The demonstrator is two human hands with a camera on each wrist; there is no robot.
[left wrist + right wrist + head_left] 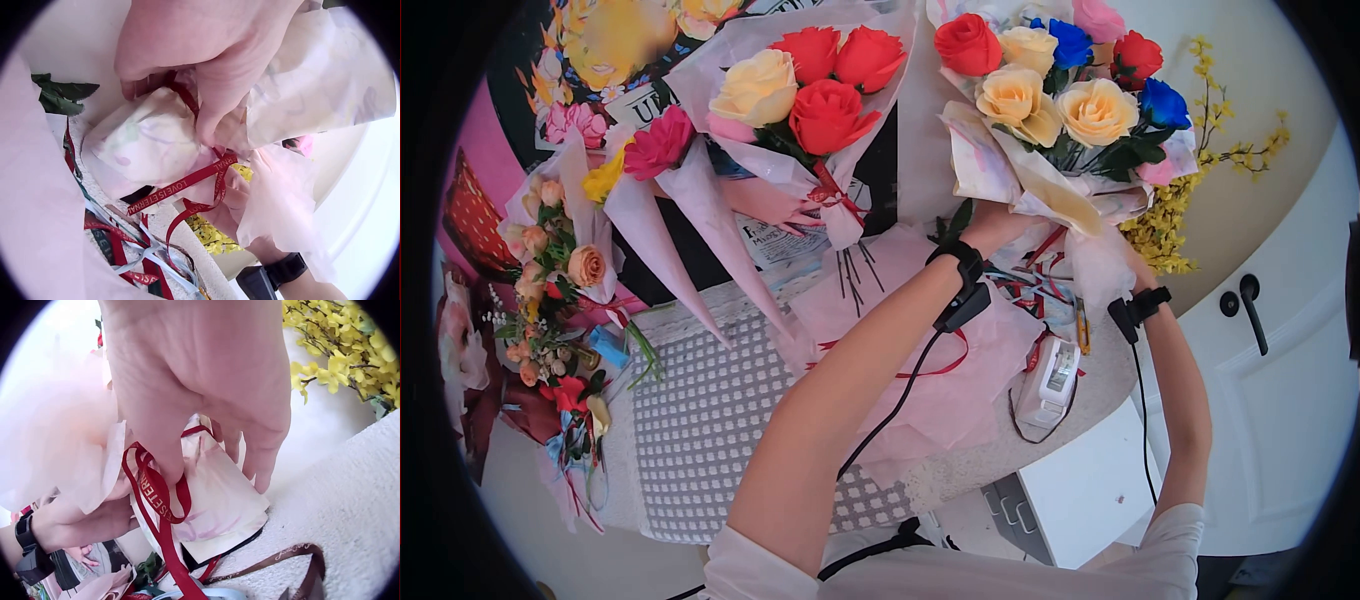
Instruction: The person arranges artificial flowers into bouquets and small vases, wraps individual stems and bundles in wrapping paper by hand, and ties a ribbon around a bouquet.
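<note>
A wrapped bouquet (1060,120) of red, cream, blue and pink artificial roses stands upright at the upper right of the head view. My left hand (995,228) grips its gathered neck from the left, thumb and fingers curled round the patterned paper (144,140). From the other side, my right hand (200,369) curls round the same neck, partly hidden behind pale paper in the head view. Red printed ribbon (187,184) circles the neck under the fingers, its loose ends hanging down. Below the hands, the wrapping flares out close over the white tabletop (350,487).
Left of the hands lies another rose bouquet (815,95), with pink sheets (940,390) below it. Ribbon scraps (1025,285), a pencil-like yellow tool (1083,325) and a white device (1050,380) lie near the table edge. Yellow blossom branches (1165,225) stand behind the right hand.
</note>
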